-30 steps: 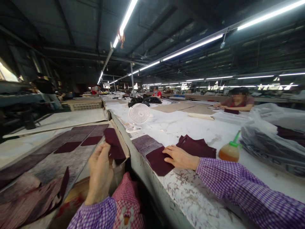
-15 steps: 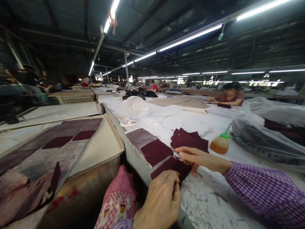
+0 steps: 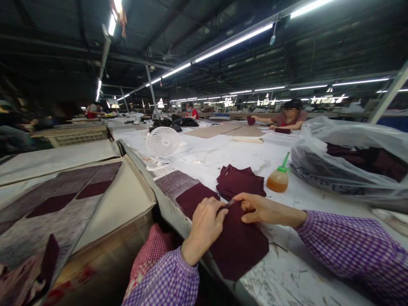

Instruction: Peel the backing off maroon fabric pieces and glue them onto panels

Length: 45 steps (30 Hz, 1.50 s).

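A dark maroon fabric piece (image 3: 239, 244) lies flat on the white worktable (image 3: 287, 272) in front of me. My left hand (image 3: 205, 223) pinches its far edge with curled fingers. My right hand (image 3: 258, 208) pinches the same edge just to the right, thumb and fingers together. Another maroon piece (image 3: 193, 197) lies beyond my left hand, beside a greyish piece (image 3: 174, 182). A stack of maroon pieces (image 3: 240, 182) sits behind my hands.
An orange glue bottle with a green nozzle (image 3: 278, 178) stands right of the stack. A small white fan (image 3: 164, 143) is farther back. A large plastic bag of fabric (image 3: 350, 165) fills the right. A board with maroon pieces (image 3: 63, 195) lies left. A person (image 3: 288, 117) works across the table.
My left hand brought a maroon piece from the left board onto the table. Both hands have since moved to pinch its far edge, and the piece now lies spread flat.
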Tool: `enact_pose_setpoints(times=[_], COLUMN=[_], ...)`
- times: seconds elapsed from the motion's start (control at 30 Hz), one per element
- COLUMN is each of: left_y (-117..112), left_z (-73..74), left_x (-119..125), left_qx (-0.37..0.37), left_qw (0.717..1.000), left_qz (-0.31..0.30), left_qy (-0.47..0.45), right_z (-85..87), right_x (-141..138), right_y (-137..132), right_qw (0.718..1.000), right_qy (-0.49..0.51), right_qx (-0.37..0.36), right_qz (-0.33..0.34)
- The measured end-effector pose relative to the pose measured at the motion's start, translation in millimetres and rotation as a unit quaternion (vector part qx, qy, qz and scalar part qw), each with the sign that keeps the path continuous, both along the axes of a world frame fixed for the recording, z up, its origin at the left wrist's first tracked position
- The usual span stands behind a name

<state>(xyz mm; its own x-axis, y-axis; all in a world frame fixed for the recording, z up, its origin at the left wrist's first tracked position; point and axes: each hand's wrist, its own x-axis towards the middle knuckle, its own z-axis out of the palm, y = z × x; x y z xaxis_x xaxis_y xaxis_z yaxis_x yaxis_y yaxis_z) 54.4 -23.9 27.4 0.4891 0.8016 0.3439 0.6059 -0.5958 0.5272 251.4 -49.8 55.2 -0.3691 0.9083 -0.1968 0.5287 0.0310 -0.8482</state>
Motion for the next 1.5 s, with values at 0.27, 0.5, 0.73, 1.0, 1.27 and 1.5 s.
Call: enact_pose_setpoints(times=[0.27,0.5,0.73,1.0,1.27,1.5], left_y=[-0.2,1.5,4.0,4.7,2.7,-2.0], left_z=[-9.2,-11.2,-13.8,-15.3,-16.3,-11.6], left_x=[17.5,15.6,15.7,15.5,13.1,14.4], left_qx=[0.047,0.06,0.06,0.066,0.116,0.122], left_qw=[0.997,0.996,0.996,0.996,0.983,0.98], left_qz=[-0.012,-0.024,-0.026,-0.03,-0.06,-0.059], left_qy=[0.065,0.064,0.055,0.057,0.126,0.148], right_z=[5.4,-5.8,-6.8,-12.8,-17.6,-6.4], right_x=[21.9,21.9,21.1,17.3,16.4,15.9], right_y=[7.1,16.6,19.7,19.6,8.2,-1.1], right_qw=[0.952,0.903,0.898,0.864,0.706,0.781], right_qy=[-0.218,-0.24,-0.247,-0.3,-0.468,-0.422], right_qx=[0.214,0.345,0.344,0.384,0.49,0.446], right_qz=[0.023,0.092,0.115,0.125,0.207,0.117])
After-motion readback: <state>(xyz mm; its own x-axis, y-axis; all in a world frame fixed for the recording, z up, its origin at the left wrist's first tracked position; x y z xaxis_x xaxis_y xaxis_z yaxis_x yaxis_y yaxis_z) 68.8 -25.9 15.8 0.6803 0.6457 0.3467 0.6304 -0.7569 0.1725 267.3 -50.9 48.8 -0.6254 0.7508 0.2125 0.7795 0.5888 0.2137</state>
